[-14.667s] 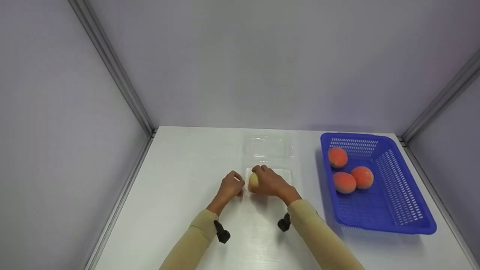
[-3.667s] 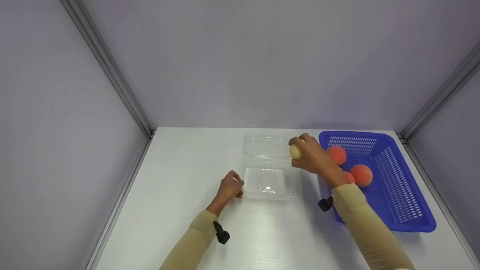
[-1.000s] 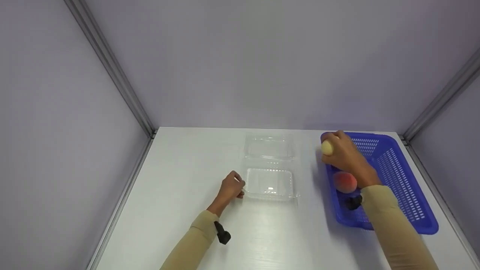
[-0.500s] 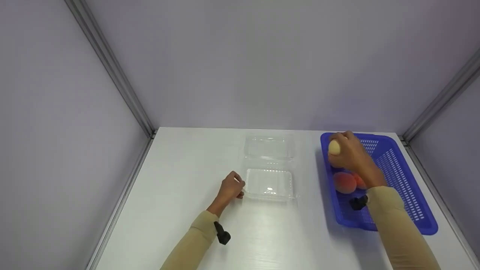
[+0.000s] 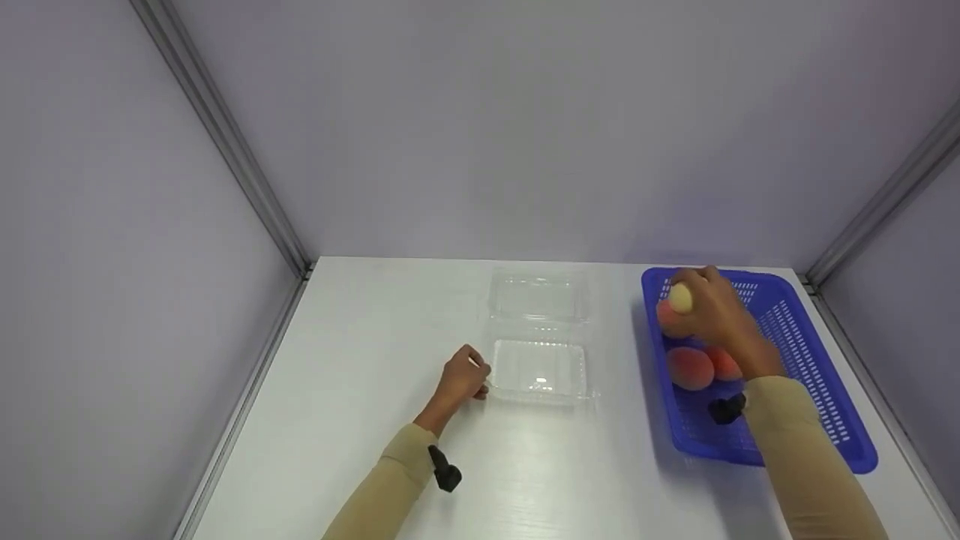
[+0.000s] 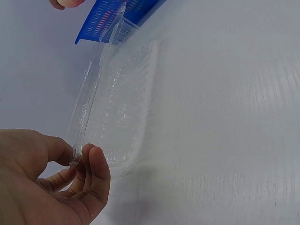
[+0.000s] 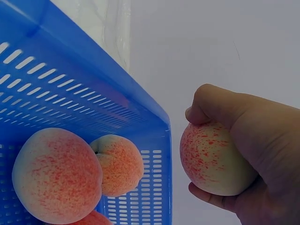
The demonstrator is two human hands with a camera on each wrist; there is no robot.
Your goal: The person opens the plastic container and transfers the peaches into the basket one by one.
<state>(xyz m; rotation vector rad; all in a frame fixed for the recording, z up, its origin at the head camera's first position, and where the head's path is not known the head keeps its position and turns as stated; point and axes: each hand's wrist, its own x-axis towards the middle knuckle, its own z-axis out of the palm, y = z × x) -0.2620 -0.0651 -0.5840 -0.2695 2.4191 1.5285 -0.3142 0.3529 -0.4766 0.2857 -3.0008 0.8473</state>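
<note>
In the head view, my right hand [image 5: 720, 319] is over the far left part of a blue plastic basket [image 5: 814, 375]. Its fingers and thumb grip a pale yellow peach with red speckles [image 7: 213, 159]. Below that hand, three orange-red peaches lie inside the basket, among them a front one [image 5: 690, 368] and a partly covered rear one [image 5: 670, 319]. My left hand [image 5: 460, 376] pinches the left edge of a clear plastic clamshell box [image 6: 119, 110] between thumb and fingers. That box lies unfolded on the table, its lid [image 5: 538, 295] flat behind its base.
A white table [image 5: 375, 322] carries the box in the middle and the basket on the right. Pale panels [image 5: 480, 135] stand behind it and at both sides, with grey metal posts [image 5: 240, 150] at the corners.
The right hand lifted the pale peach out of the box base, carried it right, and over the last second moved slightly further right above the basket. The left hand has stayed at the box edge.
</note>
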